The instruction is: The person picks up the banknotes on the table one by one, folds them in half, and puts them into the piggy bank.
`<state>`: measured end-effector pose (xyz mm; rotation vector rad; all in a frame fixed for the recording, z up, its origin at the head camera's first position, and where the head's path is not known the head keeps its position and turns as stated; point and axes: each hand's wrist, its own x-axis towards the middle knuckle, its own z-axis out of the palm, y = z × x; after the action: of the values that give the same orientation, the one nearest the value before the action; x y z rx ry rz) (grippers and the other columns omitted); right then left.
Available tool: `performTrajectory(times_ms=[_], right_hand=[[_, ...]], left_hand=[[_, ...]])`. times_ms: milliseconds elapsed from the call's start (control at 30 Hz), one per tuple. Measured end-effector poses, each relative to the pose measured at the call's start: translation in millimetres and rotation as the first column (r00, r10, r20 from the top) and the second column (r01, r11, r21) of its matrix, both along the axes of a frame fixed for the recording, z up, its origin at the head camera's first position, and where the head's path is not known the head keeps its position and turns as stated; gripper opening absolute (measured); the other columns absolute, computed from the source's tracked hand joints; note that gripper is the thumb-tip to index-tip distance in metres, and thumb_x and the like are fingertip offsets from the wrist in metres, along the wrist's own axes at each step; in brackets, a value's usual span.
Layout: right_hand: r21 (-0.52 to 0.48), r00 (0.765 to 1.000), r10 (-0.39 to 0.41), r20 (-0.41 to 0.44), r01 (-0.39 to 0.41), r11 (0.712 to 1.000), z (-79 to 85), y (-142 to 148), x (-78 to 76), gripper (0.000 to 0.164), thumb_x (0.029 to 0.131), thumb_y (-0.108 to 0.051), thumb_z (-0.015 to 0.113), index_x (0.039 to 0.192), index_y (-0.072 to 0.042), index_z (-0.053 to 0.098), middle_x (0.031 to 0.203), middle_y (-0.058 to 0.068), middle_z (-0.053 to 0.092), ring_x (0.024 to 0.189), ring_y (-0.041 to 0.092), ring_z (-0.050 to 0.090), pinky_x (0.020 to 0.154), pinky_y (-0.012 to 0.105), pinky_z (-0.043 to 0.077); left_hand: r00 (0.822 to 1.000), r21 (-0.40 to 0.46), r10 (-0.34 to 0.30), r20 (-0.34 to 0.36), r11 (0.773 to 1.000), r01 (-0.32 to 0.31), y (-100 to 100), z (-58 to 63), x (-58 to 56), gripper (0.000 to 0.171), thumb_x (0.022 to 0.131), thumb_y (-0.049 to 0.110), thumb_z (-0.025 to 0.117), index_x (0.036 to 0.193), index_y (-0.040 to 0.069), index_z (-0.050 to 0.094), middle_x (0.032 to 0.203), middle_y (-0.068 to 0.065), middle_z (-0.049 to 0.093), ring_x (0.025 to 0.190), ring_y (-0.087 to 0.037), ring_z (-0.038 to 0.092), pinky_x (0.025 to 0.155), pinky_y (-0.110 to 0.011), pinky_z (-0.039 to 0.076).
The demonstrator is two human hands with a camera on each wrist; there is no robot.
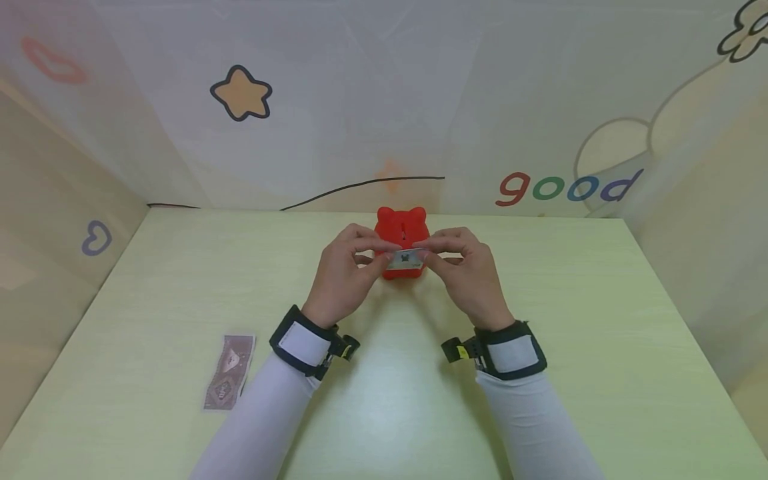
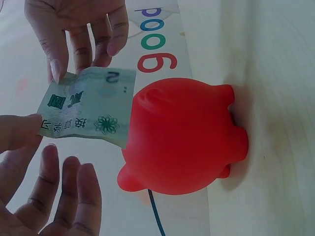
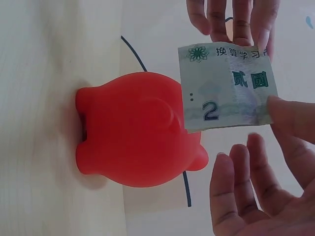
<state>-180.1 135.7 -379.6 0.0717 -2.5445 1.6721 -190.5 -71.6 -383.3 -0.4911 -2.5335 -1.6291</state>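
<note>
A red piggy bank (image 1: 401,228) stands near the back of the table, its slot facing up in the head view. Over it, both hands stretch a small green paper banknote (image 2: 91,105) marked with a 2. My left hand (image 1: 347,273) pinches one end between thumb and index finger. The other end is pinched the same way by my right hand (image 1: 471,272). In the right wrist view the banknote (image 3: 226,86) overlaps the upper part of the piggy bank (image 3: 138,130). The remaining fingers of each hand are off the paper, loosely bent.
A purple-brown banknote (image 1: 229,373) lies on the table to the left, beside the left forearm. Behind the table (image 1: 600,333) hangs a printed cloth backdrop (image 1: 360,100) with a star and the word "good".
</note>
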Motion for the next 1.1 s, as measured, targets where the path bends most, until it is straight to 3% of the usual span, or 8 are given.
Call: performTrajectory(times_ms=[233, 500, 733, 900, 1000, 1100], right_hand=[[-0.038, 0.999, 0.039, 0.010, -0.038, 0.999, 0.7, -2.2, 1.8, 0.021, 0.099, -0.016, 0.070, 0.120, -0.013, 0.076, 0.119, 0.006, 0.073, 0.109, 0.025, 0.064, 0.088, 0.038, 0.055], [-0.045, 0.998, 0.048, 0.032, -0.047, 0.998, 1.0, -3.9, 2.1, 0.025, 0.101, -0.015, 0.068, 0.125, -0.015, 0.073, 0.118, 0.007, 0.070, 0.104, 0.027, 0.064, 0.089, 0.039, 0.056], [-0.026, 0.998, 0.038, 0.052, -0.037, 0.999, 0.1, -3.4, 0.9, 0.030, 0.102, -0.013, 0.066, 0.131, -0.017, 0.069, 0.112, 0.012, 0.072, 0.102, 0.027, 0.065, 0.087, 0.033, 0.056], [-0.030, 0.997, 0.003, 0.080, 0.000, 1.000, -0.9, -2.7, -1.4, 0.035, 0.102, -0.013, 0.065, 0.136, -0.013, 0.059, 0.115, 0.015, 0.075, 0.105, 0.028, 0.068, 0.092, 0.032, 0.057], [-0.041, 0.996, -0.024, 0.091, 0.028, 0.999, -1.2, -2.8, -2.8, 0.034, 0.102, -0.014, 0.066, 0.132, -0.008, 0.052, 0.118, 0.016, 0.075, 0.105, 0.029, 0.068, 0.093, 0.031, 0.057], [-0.051, 0.996, -0.033, 0.088, 0.038, 0.998, -1.6, -3.2, -2.6, 0.026, 0.102, -0.012, 0.065, 0.124, -0.005, 0.053, 0.121, 0.015, 0.073, 0.107, 0.029, 0.067, 0.093, 0.031, 0.057]], left_hand=[[0.998, 0.042, -0.037, 0.046, 0.999, 0.035, 1.5, -0.4, 0.9, 0.021, 0.100, 0.013, 0.068, 0.121, 0.012, 0.075, 0.120, -0.006, 0.073, 0.106, -0.024, 0.070, 0.095, -0.041, 0.061], [0.998, 0.048, -0.016, 0.065, 0.999, 0.013, 1.6, -1.4, 1.1, 0.022, 0.101, 0.015, 0.067, 0.122, 0.014, 0.075, 0.118, -0.005, 0.076, 0.102, -0.023, 0.071, 0.092, -0.039, 0.061], [0.996, 0.064, -0.009, 0.092, 0.998, 0.003, 1.3, -3.1, -0.5, 0.024, 0.102, 0.017, 0.067, 0.125, 0.016, 0.073, 0.118, -0.007, 0.075, 0.100, -0.026, 0.074, 0.087, -0.040, 0.063], [0.990, 0.072, -0.027, 0.136, 0.997, 0.018, 0.8, -3.3, -0.9, 0.031, 0.101, 0.017, 0.068, 0.132, 0.018, 0.067, 0.109, -0.009, 0.077, 0.093, -0.026, 0.076, 0.083, -0.036, 0.063], [0.990, 0.076, -0.021, 0.138, 0.997, 0.010, 0.6, -3.2, -0.8, 0.034, 0.099, 0.014, 0.070, 0.132, 0.018, 0.063, 0.105, -0.009, 0.078, 0.092, -0.022, 0.076, 0.085, -0.036, 0.063], [0.991, 0.076, -0.014, 0.132, 0.997, 0.003, 0.4, -3.1, -0.5, 0.026, 0.098, 0.012, 0.071, 0.123, 0.015, 0.066, 0.108, -0.009, 0.077, 0.096, -0.022, 0.075, 0.089, -0.037, 0.063]])
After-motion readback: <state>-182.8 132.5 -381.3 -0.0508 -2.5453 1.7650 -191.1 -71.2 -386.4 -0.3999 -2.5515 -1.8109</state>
